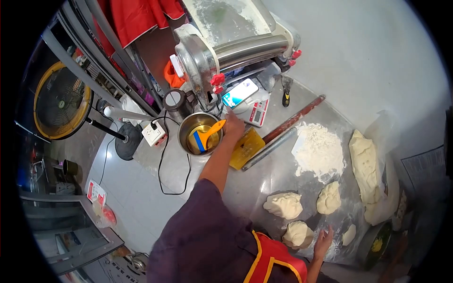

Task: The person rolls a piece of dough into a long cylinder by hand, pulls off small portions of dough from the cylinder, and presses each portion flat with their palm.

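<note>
My left hand (233, 126) reaches far out to a steel bowl (185, 134) of yellow oil and closes on the handle of an orange brush (208, 134) that stands in it. My right hand (323, 241) rests flat on the floury steel table (250, 188), fingers apart, touching the nearest dough ball (298, 234). Two more dough balls (283, 205) (329, 198) lie just beyond it. A long dough slab (365, 162) lies to the right, and a flour pile (318, 151) sits past the dough balls.
A yellow scraper (246, 148), a metal rod (269, 148) and a rolling pin (295, 119) lie by the bowl. A scale (257, 113) with a phone (239, 93) on it, a dough roller machine (236, 47), a power strip (153, 133) and a floor fan (61, 101) stand behind.
</note>
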The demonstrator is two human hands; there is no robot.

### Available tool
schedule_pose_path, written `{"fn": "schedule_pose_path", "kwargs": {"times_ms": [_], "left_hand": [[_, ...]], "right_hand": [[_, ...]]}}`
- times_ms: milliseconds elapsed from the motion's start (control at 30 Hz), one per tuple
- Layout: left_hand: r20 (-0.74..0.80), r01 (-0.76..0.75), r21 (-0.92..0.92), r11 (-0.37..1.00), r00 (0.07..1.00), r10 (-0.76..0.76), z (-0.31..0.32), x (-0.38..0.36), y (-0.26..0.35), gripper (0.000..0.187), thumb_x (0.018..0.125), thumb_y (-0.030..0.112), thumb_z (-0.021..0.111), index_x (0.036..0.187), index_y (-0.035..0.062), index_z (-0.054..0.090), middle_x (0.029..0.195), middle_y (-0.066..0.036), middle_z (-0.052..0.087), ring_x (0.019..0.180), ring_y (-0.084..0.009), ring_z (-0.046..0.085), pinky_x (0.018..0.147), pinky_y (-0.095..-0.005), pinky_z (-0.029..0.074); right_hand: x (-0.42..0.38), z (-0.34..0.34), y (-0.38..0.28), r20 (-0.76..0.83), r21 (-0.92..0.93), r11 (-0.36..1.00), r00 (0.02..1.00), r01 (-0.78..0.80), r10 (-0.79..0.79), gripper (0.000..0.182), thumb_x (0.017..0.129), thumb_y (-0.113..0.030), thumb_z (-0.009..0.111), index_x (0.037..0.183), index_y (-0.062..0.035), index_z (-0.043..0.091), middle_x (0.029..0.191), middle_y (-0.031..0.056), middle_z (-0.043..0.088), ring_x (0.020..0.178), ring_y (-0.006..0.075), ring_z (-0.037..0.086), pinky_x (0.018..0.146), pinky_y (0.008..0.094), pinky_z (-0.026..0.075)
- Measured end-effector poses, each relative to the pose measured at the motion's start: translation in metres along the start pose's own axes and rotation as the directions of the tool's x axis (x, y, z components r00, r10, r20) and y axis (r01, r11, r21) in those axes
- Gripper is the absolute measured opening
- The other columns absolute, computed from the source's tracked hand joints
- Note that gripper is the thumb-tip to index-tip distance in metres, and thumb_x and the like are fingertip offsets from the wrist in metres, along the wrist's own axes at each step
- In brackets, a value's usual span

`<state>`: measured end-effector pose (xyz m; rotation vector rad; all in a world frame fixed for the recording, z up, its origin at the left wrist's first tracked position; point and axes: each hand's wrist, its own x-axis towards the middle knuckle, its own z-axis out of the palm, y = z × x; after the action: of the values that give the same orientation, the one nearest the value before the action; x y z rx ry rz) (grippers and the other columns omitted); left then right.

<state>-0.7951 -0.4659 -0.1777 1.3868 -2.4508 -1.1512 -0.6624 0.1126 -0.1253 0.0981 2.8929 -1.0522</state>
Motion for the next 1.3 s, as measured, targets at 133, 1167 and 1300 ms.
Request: {"fn": "schedule_pose_path", "kwargs": {"times_ms": [133,1167,1300], "left_hand": [[-0.018,-0.023,-0.061,0.998,1.000,0.021,-0.004,-0.006,0.002,0.089,0.085,0.024,0.064,0.150,0.0016,0.007,0.135,-0.027,0.043,0.116,-0.0419,0.052,0.094,-0.0468,0.045],[0.529,-0.706,-0.163,0.690,0.527,0.665,0.075,-0.263,0.006,0.033,0.093,0.035,0.056,0.084,0.0046,0.065,0.079,-0.012,0.066,0.072,-0.0336,0.063,0.067,-0.0439,0.047],[0.412,-0.878,-0.135,0.459,0.372,0.832,0.080,-0.282,-0.001,0.029,0.089,0.036,0.061,0.090,0.0064,0.064,0.101,-0.010,0.064,0.094,-0.0319,0.059,0.082,-0.0460,0.044]], "right_hand": [[-0.003,0.000,0.001,-0.012,0.001,1.000,1.000,-0.003,0.003,0.045,0.094,-0.008,0.053,0.137,0.0032,0.042,0.131,0.0193,0.050,0.098,0.0252,0.061,0.082,0.0341,0.050],[-0.075,0.041,-0.018,-0.081,-0.071,0.997,0.997,0.007,-0.013,0.043,0.086,-0.007,0.060,0.127,0.0017,0.050,0.129,0.0224,0.053,0.122,0.0381,0.047,0.106,0.0419,0.037],[-0.077,0.047,-0.009,-0.107,-0.172,0.971,0.977,0.165,-0.185,0.046,0.086,-0.011,0.062,0.129,0.0006,0.050,0.130,0.0211,0.052,0.122,0.0388,0.047,0.105,0.0437,0.036]]}}
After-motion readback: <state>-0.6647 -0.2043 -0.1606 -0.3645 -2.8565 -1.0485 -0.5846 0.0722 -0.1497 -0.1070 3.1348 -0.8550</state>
